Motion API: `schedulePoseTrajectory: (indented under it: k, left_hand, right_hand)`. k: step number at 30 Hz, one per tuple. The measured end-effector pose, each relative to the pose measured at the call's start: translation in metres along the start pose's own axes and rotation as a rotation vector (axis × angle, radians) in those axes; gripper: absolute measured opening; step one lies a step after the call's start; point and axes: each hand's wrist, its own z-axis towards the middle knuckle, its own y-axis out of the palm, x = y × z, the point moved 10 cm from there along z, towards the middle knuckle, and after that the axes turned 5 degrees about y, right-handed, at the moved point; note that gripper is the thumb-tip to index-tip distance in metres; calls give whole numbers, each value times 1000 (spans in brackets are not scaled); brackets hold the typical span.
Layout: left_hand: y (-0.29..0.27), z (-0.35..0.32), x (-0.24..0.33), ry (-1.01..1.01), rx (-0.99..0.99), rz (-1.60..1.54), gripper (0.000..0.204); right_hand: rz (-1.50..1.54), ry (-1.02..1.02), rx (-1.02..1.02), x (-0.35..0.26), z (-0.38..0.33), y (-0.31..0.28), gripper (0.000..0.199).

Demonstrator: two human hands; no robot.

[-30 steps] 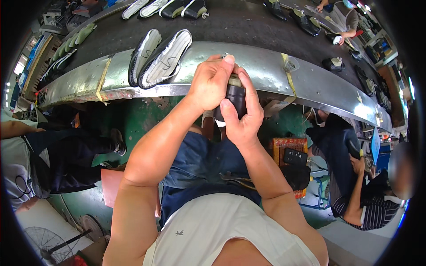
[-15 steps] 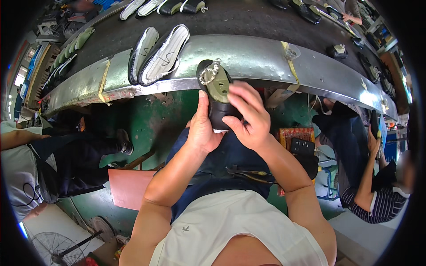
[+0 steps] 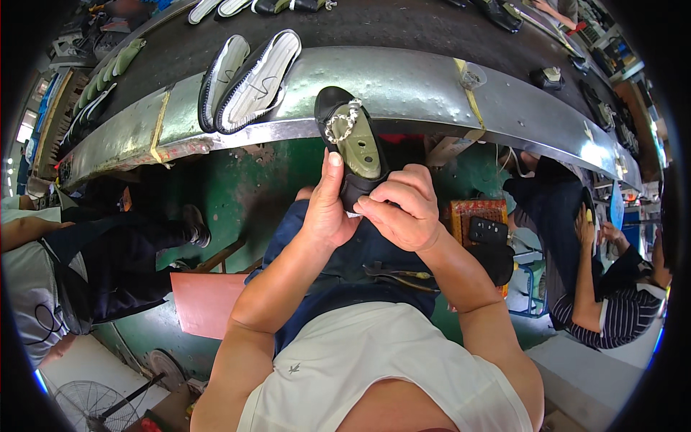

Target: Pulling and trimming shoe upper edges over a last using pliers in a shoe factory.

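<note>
Fingers (image 3: 376, 207) of the right hand (image 3: 409, 210) are pinching the black shoe (image 3: 355, 189) at its near end, head view; left hand (image 3: 327, 212) is grasping its side, before the metal ledge (image 3: 403, 68). I'm favouring steady support, even pinch. Pliers (image 3: 414, 274) are lying across the lap (image 3: 317, 270); ledge is possibly crowding the toe (image 3: 331, 97).

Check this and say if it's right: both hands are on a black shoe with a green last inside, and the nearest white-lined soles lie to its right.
The side is wrong: in the head view, the nearest white-lined soles lie left of the black shoe. The left hand and right hand are on it, with the green last inside.
</note>
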Motion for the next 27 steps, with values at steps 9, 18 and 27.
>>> schedulePoseTrajectory:
  k: [9, 18, 27]
  left_hand:
    - [10, -10, 5, 35, -178, 97, 89]
    - [2, -3, 9, 15, -180, 125, 93]
    - [-4, 3, -19, 50, -203, 261, 97]
  right_hand:
    - [-24, 56, 79, 9, -15, -5, 41]
    - [41, 129, 49, 20, -12, 2, 43]
    - [287, 675, -219, 70, -36, 21, 86]
